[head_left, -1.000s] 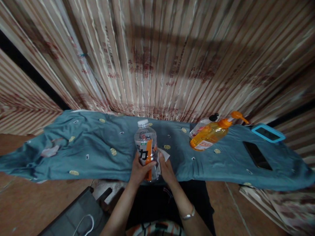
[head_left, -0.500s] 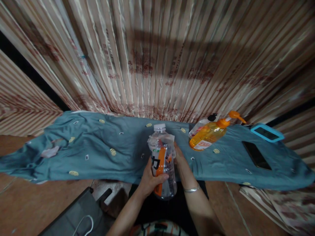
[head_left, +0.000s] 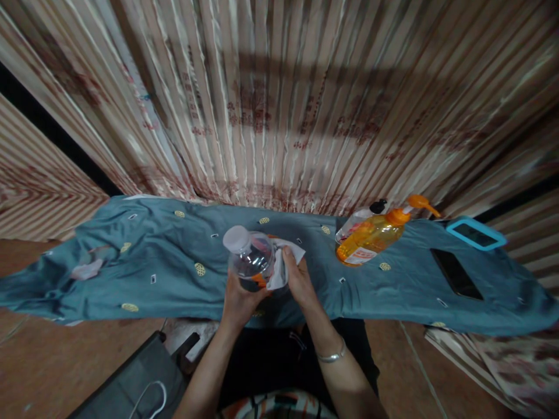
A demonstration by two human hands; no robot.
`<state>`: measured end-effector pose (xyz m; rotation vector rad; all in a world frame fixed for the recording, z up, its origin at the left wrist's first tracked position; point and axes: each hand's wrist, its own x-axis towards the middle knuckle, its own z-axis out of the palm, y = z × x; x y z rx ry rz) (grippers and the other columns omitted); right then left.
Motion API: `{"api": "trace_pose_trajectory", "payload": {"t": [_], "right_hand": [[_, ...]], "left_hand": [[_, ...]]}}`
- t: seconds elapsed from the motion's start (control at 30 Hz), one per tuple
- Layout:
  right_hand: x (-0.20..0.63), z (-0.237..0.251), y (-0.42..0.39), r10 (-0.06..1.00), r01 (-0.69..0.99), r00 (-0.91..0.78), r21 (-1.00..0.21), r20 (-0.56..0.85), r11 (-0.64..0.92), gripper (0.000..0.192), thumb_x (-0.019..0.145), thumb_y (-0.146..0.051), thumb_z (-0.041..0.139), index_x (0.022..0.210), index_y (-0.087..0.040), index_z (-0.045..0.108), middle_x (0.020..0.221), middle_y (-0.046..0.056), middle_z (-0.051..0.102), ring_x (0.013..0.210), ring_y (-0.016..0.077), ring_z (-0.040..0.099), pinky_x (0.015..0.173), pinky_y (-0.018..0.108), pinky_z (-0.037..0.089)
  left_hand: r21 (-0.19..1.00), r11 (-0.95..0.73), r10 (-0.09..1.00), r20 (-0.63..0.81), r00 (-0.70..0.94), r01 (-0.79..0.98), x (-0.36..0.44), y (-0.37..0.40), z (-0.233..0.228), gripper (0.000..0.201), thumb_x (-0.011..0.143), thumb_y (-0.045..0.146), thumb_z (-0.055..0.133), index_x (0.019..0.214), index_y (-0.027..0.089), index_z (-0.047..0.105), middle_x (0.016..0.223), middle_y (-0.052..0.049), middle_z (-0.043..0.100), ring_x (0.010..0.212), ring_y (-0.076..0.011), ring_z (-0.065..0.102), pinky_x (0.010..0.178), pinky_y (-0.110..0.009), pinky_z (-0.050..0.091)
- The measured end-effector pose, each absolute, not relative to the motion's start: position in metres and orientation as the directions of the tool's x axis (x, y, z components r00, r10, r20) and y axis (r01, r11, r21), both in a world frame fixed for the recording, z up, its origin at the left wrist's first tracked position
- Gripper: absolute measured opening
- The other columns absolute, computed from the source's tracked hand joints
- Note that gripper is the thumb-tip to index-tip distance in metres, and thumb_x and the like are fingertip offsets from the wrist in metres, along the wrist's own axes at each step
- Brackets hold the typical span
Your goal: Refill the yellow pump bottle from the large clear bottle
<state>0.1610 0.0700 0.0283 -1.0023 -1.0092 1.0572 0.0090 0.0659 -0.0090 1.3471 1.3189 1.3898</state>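
A clear plastic bottle [head_left: 250, 259] with a white cap and an orange label is tilted, its cap pointing up and toward me. My left hand [head_left: 238, 302] grips it from below. My right hand [head_left: 297, 280] holds a white cloth [head_left: 285, 259] pressed against the bottle's right side. Both hands are over the near edge of the table covered with a blue-green cloth [head_left: 174, 273].
An orange pump bottle [head_left: 373, 237] lies tilted at the back right beside a clear bottle with a black cap [head_left: 360, 219]. A black phone [head_left: 456, 273] and a blue-framed device [head_left: 476, 234] lie at the right. A striped curtain hangs behind. A dark chair [head_left: 140, 384] stands below left.
The bottle has moved left and tipped from upright so that its cap faces me. My right hand with the white cloth has come round to the bottle's right side.
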Motion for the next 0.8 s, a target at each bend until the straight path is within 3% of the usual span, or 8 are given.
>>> {"api": "trace_pose_trajectory", "payload": {"t": [0.17,0.3,0.4,0.5,0.67,0.8], "right_hand": [[0.158,0.035,0.062,0.955,-0.172,0.159,-0.945,0.251,0.277,0.074,0.106,-0.085,0.064,0.125,-0.015,0.077,0.128,0.015,0.071,0.124,0.0274,0.069,0.115,0.047,0.056],[0.157,0.054,0.060,0.932,-0.183,0.122,-0.915,0.343,0.360,0.062,0.113,-0.074,0.060,0.135,-0.018,0.077,0.137,0.011,0.070,0.132,0.0245,0.067,0.119,0.035,0.053],[0.157,0.076,0.062,0.906,-0.169,0.109,-0.891,0.409,0.422,0.061,0.115,-0.071,0.056,0.142,-0.019,0.074,0.146,0.009,0.065,0.136,0.0243,0.064,0.122,0.033,0.050],[0.157,0.084,0.067,0.890,-0.130,0.087,-0.881,0.448,0.456,0.062,0.115,-0.073,0.055,0.141,-0.020,0.074,0.150,0.009,0.062,0.135,0.0243,0.063,0.124,0.033,0.047],[0.155,0.038,0.071,0.929,-0.056,0.058,-0.928,0.365,0.368,0.074,0.115,-0.083,0.045,0.137,-0.019,0.074,0.135,0.013,0.069,0.129,0.0257,0.067,0.118,0.041,0.052],[0.159,-0.014,0.065,0.959,0.014,0.063,-0.962,0.275,0.274,0.075,0.114,-0.083,0.048,0.134,-0.015,0.073,0.129,0.015,0.069,0.127,0.0283,0.066,0.121,0.054,0.048]], "left_hand": [[0.997,-0.052,0.992,0.046,-0.117,-0.049,0.017,0.063,-0.004,0.077,0.058,0.050,0.099,0.121,0.019,0.069,0.121,-0.013,0.080,0.113,-0.0335,0.078,0.113,-0.054,0.060],[0.996,-0.087,0.996,0.086,-0.023,-0.030,0.023,0.063,0.019,0.055,0.061,0.046,0.098,0.104,0.018,0.077,0.111,-0.015,0.083,0.122,-0.0370,0.076,0.124,-0.055,0.053],[0.998,-0.060,0.997,0.060,0.053,0.005,0.025,0.062,0.031,0.055,0.060,0.043,0.098,0.105,0.017,0.078,0.114,-0.015,0.084,0.122,-0.0383,0.077,0.123,-0.058,0.054],[1.000,-0.005,1.000,0.005,0.013,0.022,0.026,0.059,0.029,0.058,0.056,0.041,0.096,0.104,0.016,0.078,0.114,-0.016,0.084,0.118,-0.0390,0.078,0.119,-0.060,0.056],[0.993,0.086,0.996,-0.088,-0.017,-0.076,0.020,0.058,0.017,0.046,0.052,0.041,0.098,0.086,0.018,0.077,0.099,-0.013,0.085,0.105,-0.0363,0.081,0.110,-0.055,0.063],[0.983,0.119,0.993,-0.119,0.008,-0.138,0.009,0.061,0.008,0.049,0.054,0.040,0.102,0.090,0.018,0.078,0.087,-0.010,0.084,0.094,-0.0341,0.082,0.097,-0.051,0.069]]}}
